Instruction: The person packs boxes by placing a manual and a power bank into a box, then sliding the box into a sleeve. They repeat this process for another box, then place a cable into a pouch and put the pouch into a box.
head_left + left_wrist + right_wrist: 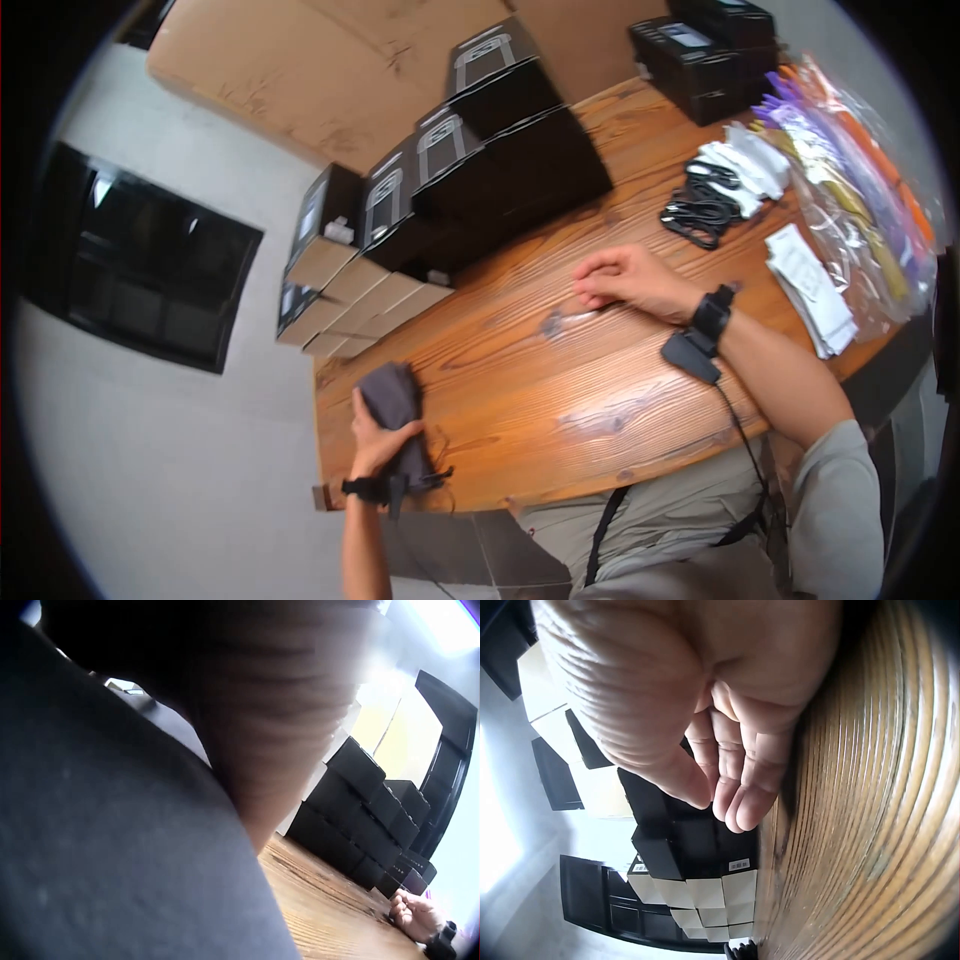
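We log one dark grey fabric drawstring pouch [390,392], elongated, softly bulging, with thin black cords trailing at its near end. We see it lengthwise at the left end of the wooden table [510,400]; whether its mouth is closed, we cannot tell.

Runs orange-brown across the table [500,430], streaked with darker, wavy grain and dark knots. Shows plain dark grey on the pouch [388,388] at the table's left end. Turns black on the stacked boxes [540,150] along the table's far side, with pale line drawings on top and beige on some end faces [390,305]. Stays solid black on the cables [700,218] toward the table's right end, white on the papers [808,290] there. Mixes purple, orange and olive-yellow inside the clear plastic bags [865,215] at the table's right edge. Goes plain tan on the cardboard [300,80] beyond the table.
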Motion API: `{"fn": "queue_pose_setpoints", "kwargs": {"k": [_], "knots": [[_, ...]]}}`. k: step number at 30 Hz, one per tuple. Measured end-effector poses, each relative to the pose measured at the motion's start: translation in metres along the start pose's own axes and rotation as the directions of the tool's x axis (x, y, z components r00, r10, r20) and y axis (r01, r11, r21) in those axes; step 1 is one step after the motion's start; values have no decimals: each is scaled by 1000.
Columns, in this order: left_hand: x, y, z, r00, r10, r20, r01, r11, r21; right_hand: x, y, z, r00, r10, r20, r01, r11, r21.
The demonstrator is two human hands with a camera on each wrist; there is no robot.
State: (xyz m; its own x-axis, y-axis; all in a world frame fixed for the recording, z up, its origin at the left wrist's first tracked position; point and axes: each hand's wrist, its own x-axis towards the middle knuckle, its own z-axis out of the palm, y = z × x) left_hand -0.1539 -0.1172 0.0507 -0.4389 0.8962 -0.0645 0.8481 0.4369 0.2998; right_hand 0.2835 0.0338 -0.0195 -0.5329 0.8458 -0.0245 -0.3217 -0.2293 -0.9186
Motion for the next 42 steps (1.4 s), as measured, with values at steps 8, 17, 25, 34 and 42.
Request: {"fn": "queue_pose_setpoints", "kwargs": {"k": [8,17,25,34,42], "knots": [[4,-6,-13,999,34,0,-34,997,66,1,3,-3,1000,-18,22,17,1000,20],[-30,160,12,919,394,6,-217,519,-827,2,5,-2,999,-11,38,10,999,35],[1,213,94,810,546,216,122,202,-972,-1,3,-2,999,-31,32,30,999,24],[21,216,118,803,557,212,209,69,-975,-2,0,-1,998,-29,46,27,999,38],[24,207,126,805,573,152,174,16,-985,0,-1,0,999,21,29,-21,1000,-11]]}}
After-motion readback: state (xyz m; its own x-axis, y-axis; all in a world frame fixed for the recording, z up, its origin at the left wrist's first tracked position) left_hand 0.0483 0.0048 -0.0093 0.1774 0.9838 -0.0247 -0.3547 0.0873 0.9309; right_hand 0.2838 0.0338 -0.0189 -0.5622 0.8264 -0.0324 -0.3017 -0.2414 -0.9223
